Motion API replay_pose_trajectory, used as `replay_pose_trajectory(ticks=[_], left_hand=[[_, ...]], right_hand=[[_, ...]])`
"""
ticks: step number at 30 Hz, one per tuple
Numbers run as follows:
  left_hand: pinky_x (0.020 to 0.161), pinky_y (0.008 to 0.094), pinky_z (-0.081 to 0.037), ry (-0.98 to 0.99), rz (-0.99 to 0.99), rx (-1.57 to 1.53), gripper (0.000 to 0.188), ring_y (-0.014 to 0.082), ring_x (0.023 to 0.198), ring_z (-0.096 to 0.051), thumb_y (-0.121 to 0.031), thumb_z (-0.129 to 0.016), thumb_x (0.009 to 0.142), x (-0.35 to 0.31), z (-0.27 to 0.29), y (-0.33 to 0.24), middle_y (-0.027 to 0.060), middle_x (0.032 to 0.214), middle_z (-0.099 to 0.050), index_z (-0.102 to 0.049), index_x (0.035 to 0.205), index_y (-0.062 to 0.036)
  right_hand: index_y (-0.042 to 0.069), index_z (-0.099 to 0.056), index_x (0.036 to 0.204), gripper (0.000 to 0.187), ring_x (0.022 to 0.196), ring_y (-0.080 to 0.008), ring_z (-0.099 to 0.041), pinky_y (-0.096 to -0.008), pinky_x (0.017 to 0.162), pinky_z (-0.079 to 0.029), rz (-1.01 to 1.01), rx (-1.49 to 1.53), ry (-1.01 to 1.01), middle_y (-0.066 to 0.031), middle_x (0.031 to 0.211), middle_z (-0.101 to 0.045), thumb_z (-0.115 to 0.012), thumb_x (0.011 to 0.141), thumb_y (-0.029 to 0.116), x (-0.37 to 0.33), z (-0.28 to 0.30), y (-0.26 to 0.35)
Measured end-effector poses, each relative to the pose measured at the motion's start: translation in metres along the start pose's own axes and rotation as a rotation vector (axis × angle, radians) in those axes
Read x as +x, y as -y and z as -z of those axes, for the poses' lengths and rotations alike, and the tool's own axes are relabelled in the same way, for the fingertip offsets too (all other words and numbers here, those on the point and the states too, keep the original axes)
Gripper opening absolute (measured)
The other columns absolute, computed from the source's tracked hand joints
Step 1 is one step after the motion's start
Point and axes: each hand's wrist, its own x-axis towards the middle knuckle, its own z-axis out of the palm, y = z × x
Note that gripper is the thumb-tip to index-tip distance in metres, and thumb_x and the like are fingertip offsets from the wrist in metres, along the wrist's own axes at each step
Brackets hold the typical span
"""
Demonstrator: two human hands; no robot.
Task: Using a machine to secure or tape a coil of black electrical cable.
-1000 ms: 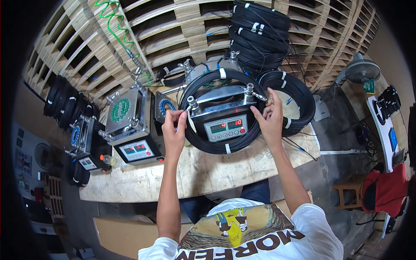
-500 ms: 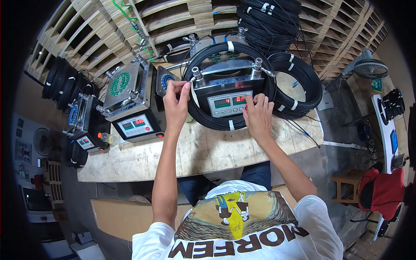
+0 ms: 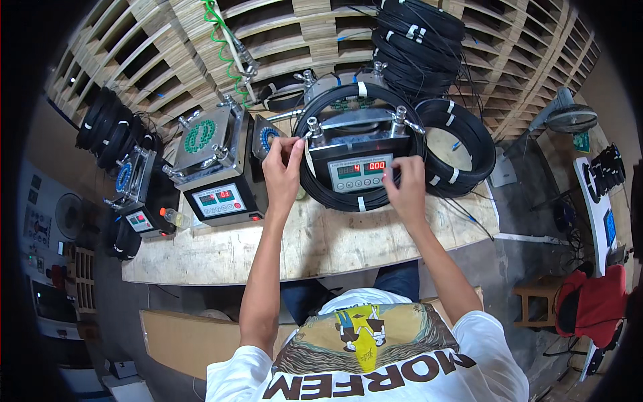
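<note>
A metal polishing machine (image 3: pixel 321 152) with a lit control panel (image 3: pixel 349 175) stands before me, a large coil of black cable (image 3: pixel 343 202) looped around its front. At the machine's left corner post, my left hand (image 3: pixel 282 169) pinches the end of a small clamp lever (image 3: pixel 307 136). My right hand (image 3: pixel 406 185) is at the panel's right end, fingers bent and thumb apart from them. The thumb tip lies beside the panel's right-hand button, and whether it presses is hard to tell. Part of the panel is behind this hand.
Two similar machines (image 3: pixel 213 161) (image 3: pixel 134 194) stand to the left, a small bottle (image 3: pixel 171 216) between them. More cable coils (image 3: pixel 469 175) lie at the right, with a stack (image 3: pixel 418 47) behind. A green spiral hose (image 3: pixel 220 40) hangs above. The wooden tabletop (image 3: pixel 321 251) ends near my body.
The red digits on the panel have changed. My right thumb has drawn slightly away from the panel's button area, while my left hand stays at the clamp lever. The whole view has shifted a little.
</note>
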Motion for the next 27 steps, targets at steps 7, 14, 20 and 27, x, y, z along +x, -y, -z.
replay_pose_trajectory(ticks=[7, 14, 20, 27], left_hand=[[0.107, 0.0329, -0.041, -0.147, 0.077, -0.112, 0.045, 0.0221, 0.124, -0.054, -0.030, -0.044, 0.111, -0.019, -0.009, 0.027, 0.0151, 0.131, -0.057, -0.049, 0.147, -0.0027], [0.110, 0.0326, -0.037, -0.041, 0.137, -0.128, 0.055, 0.0227, 0.126, -0.054, -0.035, -0.042, 0.112, -0.025, -0.023, 0.023, 0.0186, 0.143, -0.057, -0.039, 0.156, -0.0012], [0.109, 0.0303, -0.036, -0.135, 0.119, -0.100, 0.054, 0.0202, 0.124, -0.055, -0.034, -0.044, 0.112, -0.035, -0.033, 0.026, 0.0165, 0.140, -0.059, -0.041, 0.155, -0.0010], [0.112, 0.0314, -0.035, -0.139, 0.204, -0.213, 0.056, 0.0204, 0.125, -0.053, -0.037, -0.045, 0.112, -0.041, -0.036, 0.027, 0.0138, 0.141, -0.058, -0.041, 0.155, -0.0001]], right_hand=[[-0.002, -0.059, 0.128, 0.030, 0.104, -0.0239, -0.060, -0.0352, 0.093, -0.047, -0.469, 0.532, -0.399, -0.0135, 0.122, -0.061, -0.050, 0.107, 0.016, 0.013, -0.006, -0.039], [-0.002, -0.048, 0.147, 0.046, 0.117, -0.0266, -0.059, -0.0346, 0.102, -0.044, -0.461, 0.714, -0.356, -0.0178, 0.139, -0.059, -0.038, 0.113, 0.027, 0.026, -0.036, -0.040], [-0.002, -0.050, 0.145, 0.046, 0.098, -0.0223, -0.061, -0.0330, 0.087, -0.048, -0.344, 0.599, -0.375, -0.0183, 0.124, -0.066, -0.040, 0.113, 0.029, 0.038, -0.033, -0.048], [-0.002, -0.049, 0.146, 0.047, 0.119, -0.0286, -0.060, -0.0346, 0.105, -0.043, -0.329, 0.684, -0.284, -0.0212, 0.134, -0.063, -0.039, 0.113, 0.030, 0.046, -0.031, -0.059]])
